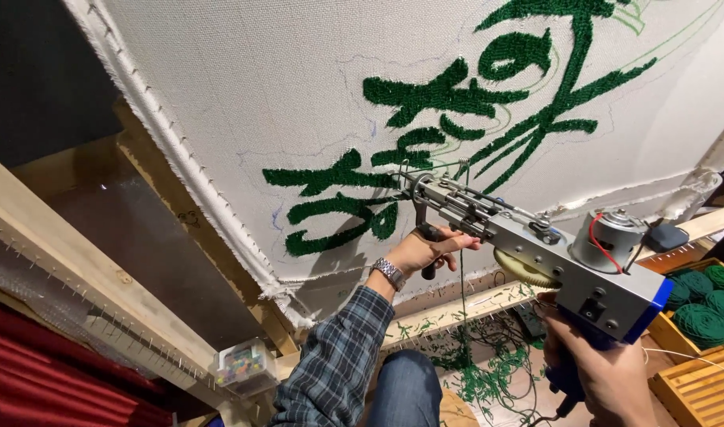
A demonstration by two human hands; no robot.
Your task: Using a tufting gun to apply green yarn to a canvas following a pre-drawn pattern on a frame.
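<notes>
woven cloth (243,87) | fuzzy green tufts (330,209) | metal tufting gun (528,245) in both hands

Wooden frame (77,261), perhaps red curtain (45,372)

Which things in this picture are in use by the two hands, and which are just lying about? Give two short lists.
In use:
grey and blue metal tufting gun
left hand on the gun's front handle
right hand on its blue rear grip
stretched white cloth with green tufted shapes
green yarn strand

Lying about:
green yarn balls in a wooden crate
clear plastic box of coloured bits
green yarn scraps on the floor
</notes>
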